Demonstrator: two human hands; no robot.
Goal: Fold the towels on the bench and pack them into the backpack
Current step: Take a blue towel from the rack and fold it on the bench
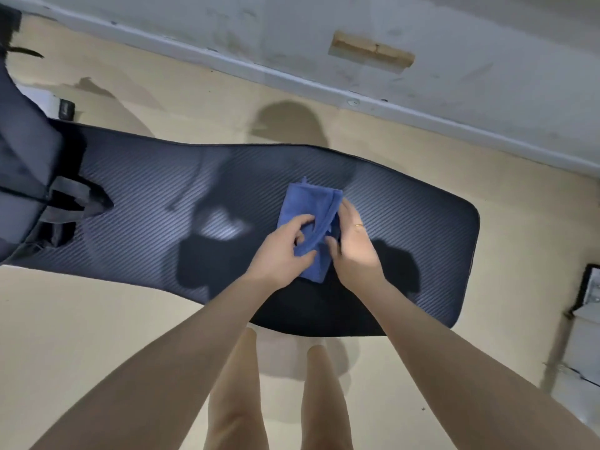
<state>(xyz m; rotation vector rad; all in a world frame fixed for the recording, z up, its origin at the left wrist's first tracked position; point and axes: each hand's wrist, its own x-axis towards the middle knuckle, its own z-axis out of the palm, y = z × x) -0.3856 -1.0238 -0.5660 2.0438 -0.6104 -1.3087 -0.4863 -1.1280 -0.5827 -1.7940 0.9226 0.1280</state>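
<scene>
One blue towel, partly folded, lies on the dark ribbed counter, right of centre. The left hand pinches a fold of the towel between thumb and curled fingers. The right hand lies on the towel's right edge, fingers extended, thumb pressed against the cloth; a ring shows on one finger. A dark backpack stands at the counter's far left end, straps trailing; its contents cannot be seen from here
</scene>
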